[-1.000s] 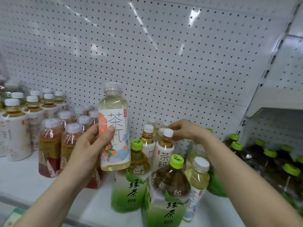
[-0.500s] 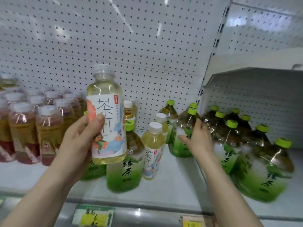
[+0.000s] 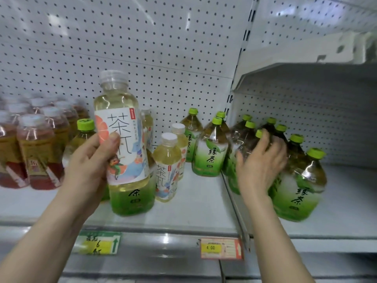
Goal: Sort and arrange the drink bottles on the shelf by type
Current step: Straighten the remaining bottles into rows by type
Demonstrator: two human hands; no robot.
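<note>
My left hand (image 3: pixel 89 166) holds a pale yellow tea bottle (image 3: pixel 122 127) with a white cap and a white illustrated label, upright in front of the shelf. Behind it stands a green tea bottle (image 3: pixel 132 199) with a green label. Two more pale tea bottles (image 3: pixel 166 170) stand mid-shelf, and green-capped green tea bottles (image 3: pixel 210 152) stand further right. My right hand (image 3: pixel 261 162) lies spread against a green tea bottle (image 3: pixel 244 144) in the group on the right-hand shelf section; a firm grip does not show. Another green tea bottle (image 3: pixel 299 184) is at the front right.
Red-amber tea bottles (image 3: pixel 38 152) with white caps crowd the left of the shelf. A white pegboard back wall (image 3: pixel 163 48) and an upright divider (image 3: pixel 230 111) split the two sections. Price tags (image 3: pixel 221 248) hang on the shelf's front edge (image 3: pixel 163 227). A shelf board (image 3: pixel 306 72) overhangs the right section.
The view has swung right. My right hand left the small bottles' caps and moved onto the green tea bottles at the right. My left hand keeps the pale tea bottle raised.
</note>
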